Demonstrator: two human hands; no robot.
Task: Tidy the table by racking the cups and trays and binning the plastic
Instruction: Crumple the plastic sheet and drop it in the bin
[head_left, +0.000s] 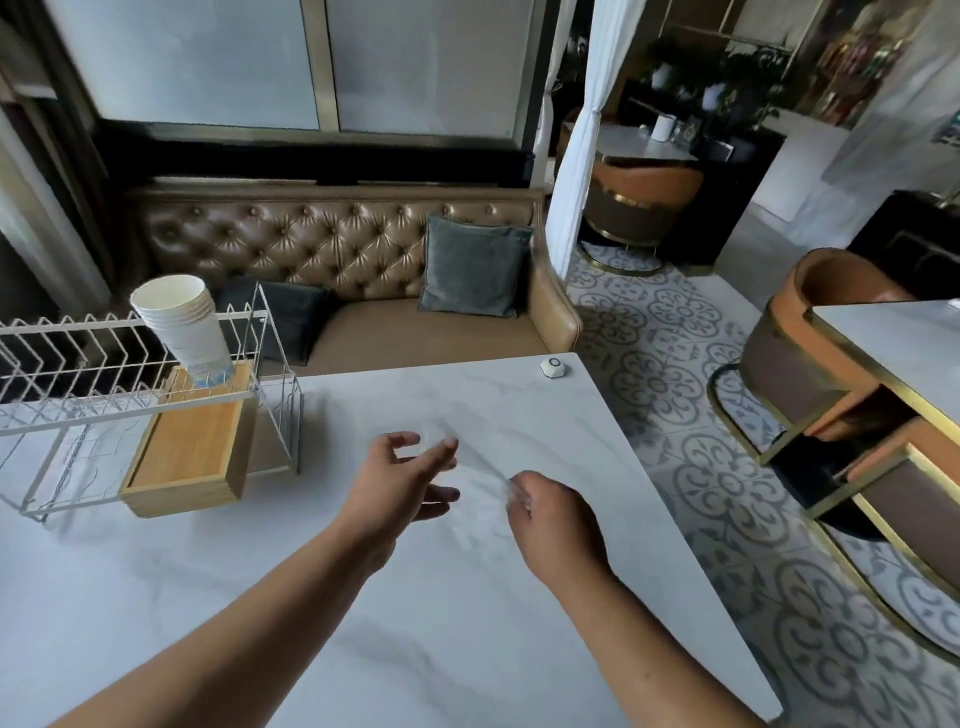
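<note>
Marble-patterned white tabletop, seen from above; both bare forearms reach forward over it.

Left hand: fingers spread and loosely curved, thumb apart from the rest, palm turned toward the right hand. A faint clear film, plastic, blurs between the two hands; it seems to run from the left fingertips to the right hand, but it is too transparent and smeared to tell its edges or shape.

Right hand: fingers curled in, pressed together on what looks like the near end of the plastic; the grip itself is blurred, so cannot tell for certain that it pinches it.

White wire rack stands at the left, on the far part of the tabletop. A stack of white paper cups sits in the rack's right end, tilted, mouths up and to the left. Wooden trays, stacked, lie beneath the rack's upper tier, at the right end, near corner sticking out toward the camera.

Small white puck-like device at the far right corner of the tabletop, well apart from the hands.

Beyond the tabletop: tan tufted sofa with a grey cushion. Patterned tile floor on the right
</note>
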